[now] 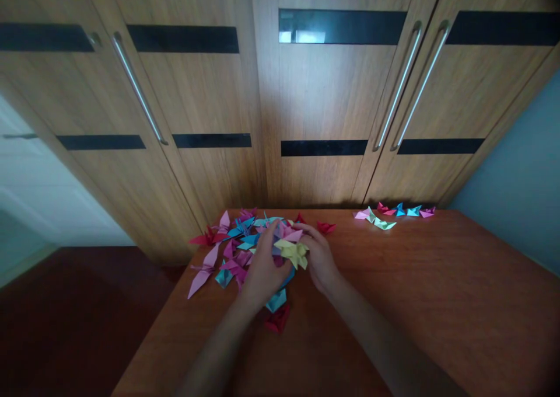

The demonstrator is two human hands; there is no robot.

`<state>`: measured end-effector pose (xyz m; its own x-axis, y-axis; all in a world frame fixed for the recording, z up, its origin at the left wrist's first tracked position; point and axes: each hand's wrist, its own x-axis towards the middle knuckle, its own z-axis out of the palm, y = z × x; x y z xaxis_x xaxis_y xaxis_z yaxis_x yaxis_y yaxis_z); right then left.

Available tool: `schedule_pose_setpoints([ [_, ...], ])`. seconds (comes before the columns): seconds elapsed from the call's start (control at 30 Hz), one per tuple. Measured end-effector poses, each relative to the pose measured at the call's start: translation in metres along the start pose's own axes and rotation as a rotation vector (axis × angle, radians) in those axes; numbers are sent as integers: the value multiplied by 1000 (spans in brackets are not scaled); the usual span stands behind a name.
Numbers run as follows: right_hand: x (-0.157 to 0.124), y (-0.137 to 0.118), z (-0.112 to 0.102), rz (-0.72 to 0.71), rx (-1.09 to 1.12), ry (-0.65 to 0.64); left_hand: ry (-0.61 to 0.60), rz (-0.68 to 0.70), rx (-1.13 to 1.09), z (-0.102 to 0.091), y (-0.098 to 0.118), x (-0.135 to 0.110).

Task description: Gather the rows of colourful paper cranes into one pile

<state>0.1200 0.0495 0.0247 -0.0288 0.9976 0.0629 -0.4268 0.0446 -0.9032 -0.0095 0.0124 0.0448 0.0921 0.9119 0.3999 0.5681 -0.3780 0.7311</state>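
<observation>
My left hand point(265, 271) curls around the near side of a heap of folded paper pieces, its thumb beside a yellow origami piece point(294, 253). From the other side, my right hand point(321, 257) bends its fingers against the same cluster. A pink origami piece point(289, 232) sits between the hands, just behind the yellow one. Left of my hands spread pink, magenta, blue and red pieces, among them a pink paper crane point(205, 271). A teal piece point(276, 300) and a dark red piece point(278, 319) lie under my left wrist. My palms and some fingertips are hidden.
On the reddish-brown table point(394, 303), several small origami pieces stand at the back right, including a pale green one point(384, 225) and a blue one point(413, 211). A red piece point(326, 227) lies right of the heap. Wooden wardrobe doors point(324, 93) rise behind the table.
</observation>
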Motion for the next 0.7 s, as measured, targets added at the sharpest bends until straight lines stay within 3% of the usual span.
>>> schedule_pose_setpoints([
  [0.17,12,8,28,-103,-142,-67,126,-29,246,-46,-35,-12],
  [0.33,9,8,18,-151,-238,-103,82,-9,460,-64,-50,-20],
  [0.5,2,-4,-30,-213,-369,-60,54,54,499,-51,-43,-23],
  [0.7,17,-19,-127,-368,-638,175,-6,170,443,-16,-20,-16],
])
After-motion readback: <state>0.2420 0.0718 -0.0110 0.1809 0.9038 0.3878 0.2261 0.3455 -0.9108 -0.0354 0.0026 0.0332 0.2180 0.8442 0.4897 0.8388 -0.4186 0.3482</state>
